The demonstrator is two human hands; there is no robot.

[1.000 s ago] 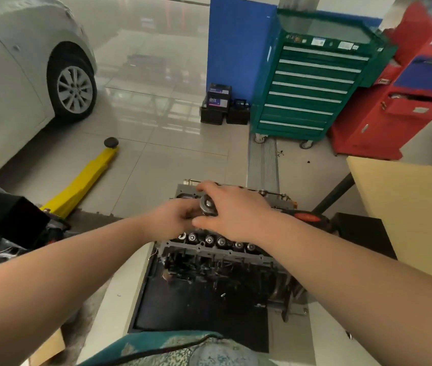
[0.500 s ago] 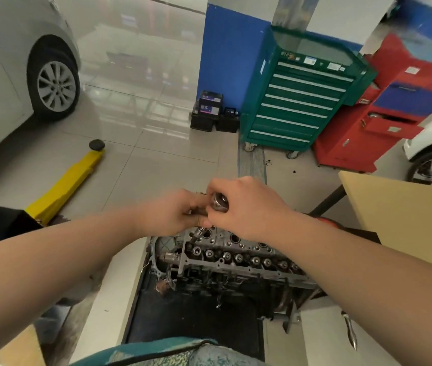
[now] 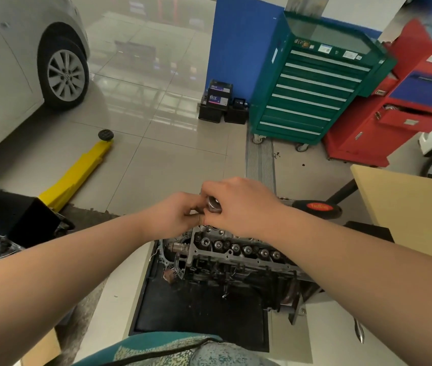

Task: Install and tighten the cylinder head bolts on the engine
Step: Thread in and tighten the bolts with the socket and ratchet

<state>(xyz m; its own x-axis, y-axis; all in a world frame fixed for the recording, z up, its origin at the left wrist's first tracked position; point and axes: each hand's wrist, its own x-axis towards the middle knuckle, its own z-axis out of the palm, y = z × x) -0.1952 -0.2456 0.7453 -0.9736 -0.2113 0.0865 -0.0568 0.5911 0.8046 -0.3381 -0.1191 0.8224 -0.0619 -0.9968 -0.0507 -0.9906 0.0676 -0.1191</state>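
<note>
The engine's grey cylinder head (image 3: 236, 250) lies on the bench in front of me, a row of round valve tops along its near side. Both hands meet above its far left end. My right hand (image 3: 238, 207) wraps around a round silver ratchet head (image 3: 213, 203), whose black handle with a red label (image 3: 318, 207) sticks out to the right. My left hand (image 3: 176, 213) pinches the tool's lower part just under the ratchet head. The bolt and socket under the hands are hidden.
A black rubber mat (image 3: 199, 313) lies under the engine. A tan board (image 3: 407, 207) stands at the right. On the floor are a yellow jack (image 3: 77, 173), a green tool cabinet (image 3: 312, 83), a red cabinet (image 3: 399, 107), batteries (image 3: 217, 101) and a grey car (image 3: 19, 56).
The camera tilted up and then steadied, so the engine sits lower in view. Both hands stayed together on the ratchet head above the cylinder head's left end.
</note>
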